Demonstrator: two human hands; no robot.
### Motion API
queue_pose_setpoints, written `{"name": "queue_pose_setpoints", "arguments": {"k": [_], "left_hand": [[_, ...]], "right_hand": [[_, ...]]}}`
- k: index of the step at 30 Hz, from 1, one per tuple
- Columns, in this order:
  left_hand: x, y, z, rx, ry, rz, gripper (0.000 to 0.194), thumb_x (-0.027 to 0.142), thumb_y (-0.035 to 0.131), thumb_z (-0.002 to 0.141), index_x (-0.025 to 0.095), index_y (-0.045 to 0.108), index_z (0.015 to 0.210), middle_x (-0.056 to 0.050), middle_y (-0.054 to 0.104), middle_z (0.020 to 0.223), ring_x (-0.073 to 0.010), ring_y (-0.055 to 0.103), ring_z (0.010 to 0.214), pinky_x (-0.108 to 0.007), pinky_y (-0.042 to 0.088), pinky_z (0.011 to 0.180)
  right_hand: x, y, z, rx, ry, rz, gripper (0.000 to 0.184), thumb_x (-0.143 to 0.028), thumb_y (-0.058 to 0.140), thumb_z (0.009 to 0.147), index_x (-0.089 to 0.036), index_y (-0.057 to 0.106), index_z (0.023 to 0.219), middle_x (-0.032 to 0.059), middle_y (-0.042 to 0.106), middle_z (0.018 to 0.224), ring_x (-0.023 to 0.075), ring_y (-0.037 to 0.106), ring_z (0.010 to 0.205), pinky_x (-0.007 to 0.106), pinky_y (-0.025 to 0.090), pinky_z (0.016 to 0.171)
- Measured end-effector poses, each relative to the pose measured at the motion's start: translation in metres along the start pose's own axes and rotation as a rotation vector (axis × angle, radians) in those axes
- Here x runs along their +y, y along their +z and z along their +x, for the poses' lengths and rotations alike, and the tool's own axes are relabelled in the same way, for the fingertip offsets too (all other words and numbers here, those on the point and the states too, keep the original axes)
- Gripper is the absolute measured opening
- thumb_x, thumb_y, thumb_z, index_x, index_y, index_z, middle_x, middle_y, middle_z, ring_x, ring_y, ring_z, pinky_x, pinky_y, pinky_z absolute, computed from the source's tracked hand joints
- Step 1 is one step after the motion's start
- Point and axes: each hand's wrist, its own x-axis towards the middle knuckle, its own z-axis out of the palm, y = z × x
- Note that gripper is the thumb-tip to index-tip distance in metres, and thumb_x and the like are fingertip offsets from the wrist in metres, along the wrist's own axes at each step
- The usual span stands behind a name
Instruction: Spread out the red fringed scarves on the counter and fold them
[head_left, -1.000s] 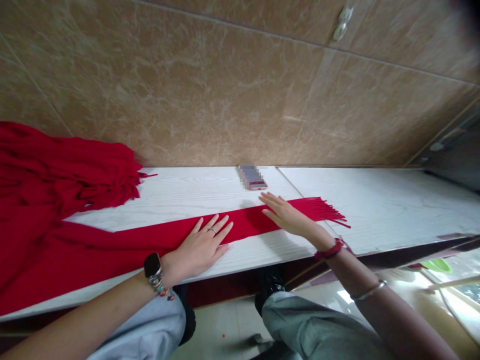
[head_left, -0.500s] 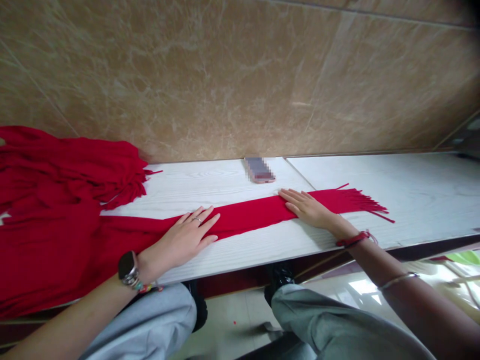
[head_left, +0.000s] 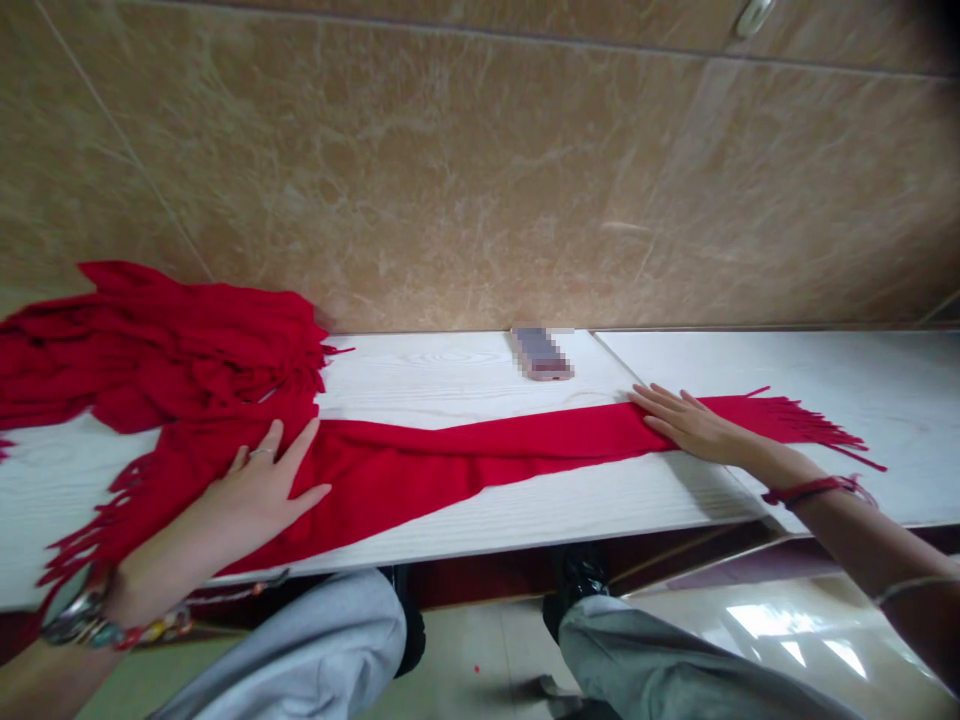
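A red scarf (head_left: 450, 460) with fringed ends stretches lengthwise along a white wood-grain bench (head_left: 420, 380). Its right part is a narrow folded strip, while the left part spreads wider, with fringe near the front edge. My left hand (head_left: 255, 490) rests on the wide left part, fingers spread, a ring on one finger. My right hand (head_left: 686, 422) lies flat across the narrow strip, just left of the right-hand fringe. Neither hand grasps the cloth.
A crumpled pile of red fringed cloth (head_left: 195, 340) sits at the back left against the brown marble-like wall (head_left: 450, 180). A phone (head_left: 543, 354), partly pixelated, lies behind the scarf. My knees and the tiled floor (head_left: 480, 640) are below the bench's front edge.
My left hand has slid left from the strip's middle onto the scarf's wider part. The scarf's left fringe now shows. My right hand keeps its place near the right fringe; the view has shifted.
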Motion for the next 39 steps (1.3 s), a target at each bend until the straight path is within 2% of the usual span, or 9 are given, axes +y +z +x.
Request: {"name": "queue_pose_setpoints", "arguments": {"k": [6, 9, 16, 19, 22, 26, 31, 35, 39], "left_hand": [[0.0, -0.03, 0.005, -0.068, 0.002, -0.088, 0.063, 0.011, 0.035, 0.069, 0.015, 0.038, 0.132, -0.007, 0.039, 0.137, -0.022, 0.033, 0.126, -0.032, 0.031, 0.102], [-0.015, -0.058, 0.006, -0.002, 0.041, -0.101, 0.058, 0.009, 0.032, 0.068, 0.01, 0.047, 0.124, -0.006, 0.044, 0.133, -0.0177, 0.04, 0.121, -0.031, 0.027, 0.104], [-0.095, -0.111, 0.004, 0.362, -0.203, -0.44, 0.051, 0.021, 0.032, 0.081, 0.014, 0.032, 0.132, -0.002, 0.042, 0.134, -0.0167, 0.049, 0.11, -0.031, 0.04, 0.092], [-0.125, -0.099, 0.005, 0.295, -0.26, -0.418, 0.05, 0.024, 0.03, 0.085, 0.014, 0.029, 0.133, -0.003, 0.037, 0.138, -0.0161, 0.051, 0.106, -0.027, 0.043, 0.087], [-0.137, -0.073, 0.005, 0.197, -0.179, -0.139, 0.045, 0.02, 0.028, 0.084, 0.009, 0.039, 0.127, -0.005, 0.036, 0.138, -0.0183, 0.037, 0.121, -0.028, 0.03, 0.102], [-0.124, -0.048, 0.0, 0.107, -0.106, 0.093, 0.047, 0.011, 0.023, 0.086, 0.006, 0.035, 0.131, -0.012, 0.023, 0.144, -0.0252, 0.022, 0.13, -0.034, 0.024, 0.105], [-0.08, -0.054, 0.01, 0.221, 0.019, 0.228, 0.051, 0.012, 0.028, 0.086, 0.016, 0.024, 0.137, -0.01, 0.009, 0.148, -0.0298, 0.006, 0.133, -0.052, 0.018, 0.102], [-0.042, -0.049, 0.04, 0.065, 0.414, 0.175, 0.046, 0.016, 0.038, 0.082, 0.017, 0.041, 0.128, -0.005, 0.033, 0.14, -0.0203, 0.018, 0.131, -0.038, 0.017, 0.105], [-0.015, -0.031, 0.064, -0.063, 0.548, 0.193, 0.038, 0.015, 0.039, 0.081, 0.02, 0.057, 0.113, -0.002, 0.057, 0.119, -0.0173, 0.044, 0.114, -0.033, 0.023, 0.103]], "right_hand": [[-0.126, -0.02, 0.041, -0.008, -0.365, 0.136, 0.053, -0.044, 0.028, 0.091, -0.026, 0.018, 0.14, 0.0052, 0.024, 0.144, 0.0226, 0.014, 0.132, 0.05, 0.017, 0.105], [-0.158, -0.013, 0.053, -0.035, -0.441, 0.147, 0.054, -0.046, 0.029, 0.09, -0.027, 0.019, 0.139, 0.005, 0.026, 0.143, 0.0244, 0.019, 0.131, 0.052, 0.02, 0.104], [-0.108, 0.018, 0.045, 0.051, -0.355, 0.107, 0.058, -0.049, 0.031, 0.087, -0.03, 0.014, 0.14, 0.0026, 0.029, 0.141, 0.0248, 0.026, 0.128, 0.05, 0.025, 0.103], [-0.08, 0.026, 0.037, 0.069, -0.281, 0.088, 0.058, -0.051, 0.03, 0.086, -0.033, 0.015, 0.139, 0.0009, 0.03, 0.141, 0.0249, 0.028, 0.127, 0.049, 0.027, 0.103], [-0.065, 0.027, 0.032, 0.067, -0.251, 0.072, 0.058, -0.05, 0.03, 0.086, -0.032, 0.016, 0.14, 0.0009, 0.029, 0.141, 0.0243, 0.026, 0.128, 0.049, 0.027, 0.103], [-0.066, 0.021, 0.03, 0.036, -0.269, 0.051, 0.056, -0.046, 0.029, 0.088, -0.03, 0.016, 0.14, 0.0015, 0.024, 0.143, 0.0233, 0.021, 0.13, 0.049, 0.023, 0.104], [-0.087, 0.001, 0.029, 0.047, -0.302, 0.028, 0.048, -0.039, 0.032, 0.09, -0.032, 0.027, 0.137, 0.0006, 0.028, 0.142, 0.0246, 0.022, 0.13, 0.052, 0.024, 0.103], [-0.11, -0.016, 0.028, 0.11, -0.384, 0.044, 0.04, -0.029, 0.033, 0.09, -0.027, 0.045, 0.128, 0.0018, 0.038, 0.137, 0.0223, 0.033, 0.126, 0.045, 0.029, 0.104], [-0.124, -0.019, 0.028, 0.159, -0.404, 0.082, 0.037, -0.02, 0.034, 0.089, -0.023, 0.054, 0.119, 0.0037, 0.054, 0.124, 0.0173, 0.05, 0.113, 0.035, 0.041, 0.097]]}}
